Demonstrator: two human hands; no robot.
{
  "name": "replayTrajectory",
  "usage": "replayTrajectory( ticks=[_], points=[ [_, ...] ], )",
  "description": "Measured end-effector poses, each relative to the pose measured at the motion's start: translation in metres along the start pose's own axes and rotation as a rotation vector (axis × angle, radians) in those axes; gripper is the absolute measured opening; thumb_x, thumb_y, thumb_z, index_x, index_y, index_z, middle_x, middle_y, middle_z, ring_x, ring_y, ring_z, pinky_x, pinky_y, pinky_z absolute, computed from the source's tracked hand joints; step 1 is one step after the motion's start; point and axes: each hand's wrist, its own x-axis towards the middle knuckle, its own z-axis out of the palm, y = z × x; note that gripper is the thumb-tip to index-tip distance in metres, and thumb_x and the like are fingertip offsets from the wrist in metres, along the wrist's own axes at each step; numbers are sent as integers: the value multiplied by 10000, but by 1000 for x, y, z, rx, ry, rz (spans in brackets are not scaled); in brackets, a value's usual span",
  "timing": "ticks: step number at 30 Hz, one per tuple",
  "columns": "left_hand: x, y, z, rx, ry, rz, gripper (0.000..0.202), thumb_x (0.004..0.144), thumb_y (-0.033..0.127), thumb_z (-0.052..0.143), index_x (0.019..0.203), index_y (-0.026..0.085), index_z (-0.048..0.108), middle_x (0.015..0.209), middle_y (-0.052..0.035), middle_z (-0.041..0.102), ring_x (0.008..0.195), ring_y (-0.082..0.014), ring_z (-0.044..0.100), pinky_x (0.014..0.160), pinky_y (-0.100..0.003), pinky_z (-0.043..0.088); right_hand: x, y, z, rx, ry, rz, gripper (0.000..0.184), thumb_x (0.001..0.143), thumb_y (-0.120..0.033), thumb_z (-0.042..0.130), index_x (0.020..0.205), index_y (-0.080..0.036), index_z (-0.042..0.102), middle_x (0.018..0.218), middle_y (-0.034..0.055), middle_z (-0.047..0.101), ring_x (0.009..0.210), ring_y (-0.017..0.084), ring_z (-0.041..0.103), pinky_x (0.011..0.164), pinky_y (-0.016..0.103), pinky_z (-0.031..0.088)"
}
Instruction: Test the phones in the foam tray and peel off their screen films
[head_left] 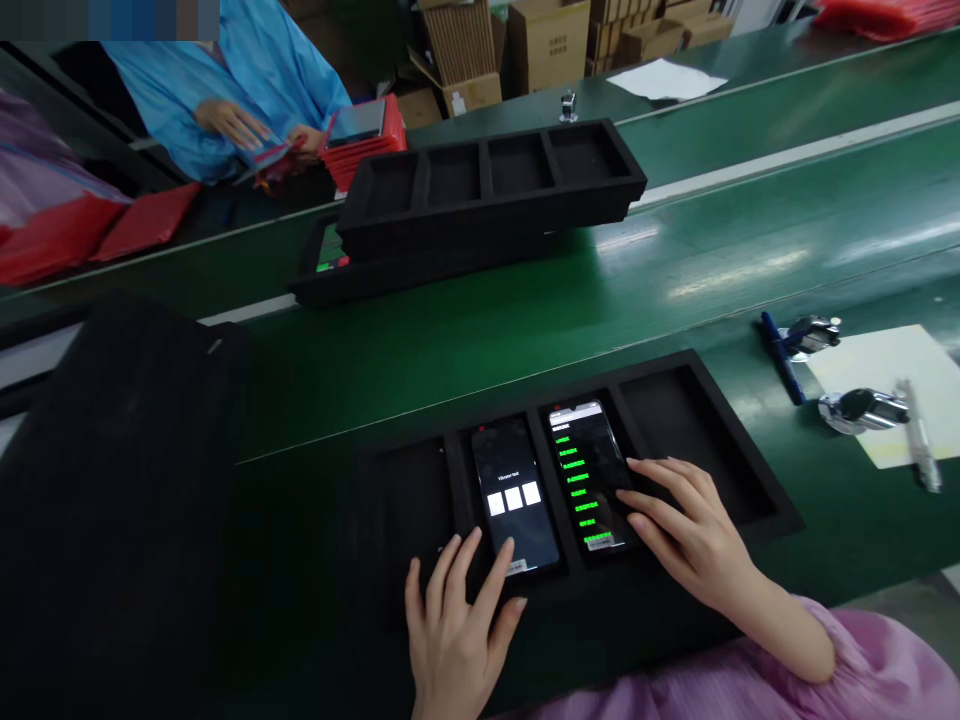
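In front of me lies a black foam tray [712, 375] with several compartments. Its two middle compartments each hold a lit smartphone. The left smartphone [510, 460] reads "Vibrator test" above three white squares. On the right smartphone [600, 480] runs a list of green lines. My left hand [461, 620] is spread over the tray's near edge, its index fingertip at the lower part of the left phone. My right hand [686, 525] has its fingers stretched out, fingertips at the right edge of the right phone. Neither hand grips anything.
Across the green bench [465, 350] stand stacked black trays [491, 215]. Beyond, a person in a blue sleeve [300, 75] handles something beside red pouches [367, 145]. To my right are a blue pen [782, 358], metal clamps [862, 410] and paper [900, 360]. Dark foam [112, 480] rises at left.
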Motion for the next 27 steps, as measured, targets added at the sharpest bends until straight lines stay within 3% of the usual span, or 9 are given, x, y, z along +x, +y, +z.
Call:
replayTrajectory(
  ticks=[6, 11, 16, 18, 23, 27],
  points=[
    [28, 11, -1, -32, 7, -10, 307, 983, 326, 573, 1246, 273, 720, 1315, -103, 666, 1323, -276, 521, 1278, -559, 103, 3, 0, 0, 9, -11, -21, 188, 1027, -210, 544, 1072, -194, 726, 1169, 125, 715, 1059, 239, 646, 906, 415, 546],
    [54, 22, 5, 10, -8, -38, 426, 1019, 436, 504, 1410, 304, 610, 1430, -131, 589, 1345, -337, 482, 1235, -685, 50, -2, 1, -5, 27, -57, -57, 215, 1034, -244, 533, 1096, -216, 737, 1190, 113, 721, 1090, 242, 640, 952, 436, 527],
    [30, 8, -4, -146, 71, -84, 517, 1014, 313, 519, 1511, 175, 477, 1340, -144, 618, 1321, -249, 525, 1287, -470, 141, -8, -1, -12, 18, -152, -159, 302, 1080, -371, 483, 1119, -235, 750, 1262, 102, 714, 1147, 229, 628, 1016, 437, 475],
    [18, 3, -8, -173, 93, -74, 489, 1002, 268, 537, 1480, 168, 508, 1273, -127, 652, 1267, -223, 570, 1286, -426, 181, -8, -1, -12, -13, -163, -145, 330, 1088, -415, 463, 1128, -260, 752, 1297, 88, 706, 1165, 236, 618, 1036, 454, 451],
    [1, 4, -11, -178, 37, -21, 368, 958, 218, 601, 1321, 179, 641, 1265, -119, 659, 1266, -222, 579, 1294, -449, 193, -11, 0, -10, 68, -67, -124, 310, 1084, -329, 454, 1102, -204, 737, 1198, 123, 722, 1129, 244, 632, 995, 447, 490],
    [0, 12, -7, -86, -16, -40, 466, 970, 275, 580, 1435, 237, 580, 1366, -129, 613, 1317, -263, 539, 1292, -514, 142, -11, 0, -7, 120, -28, -84, 240, 1056, -255, 490, 1086, -197, 721, 1154, 117, 726, 1086, 244, 649, 949, 438, 523]
  ],
)
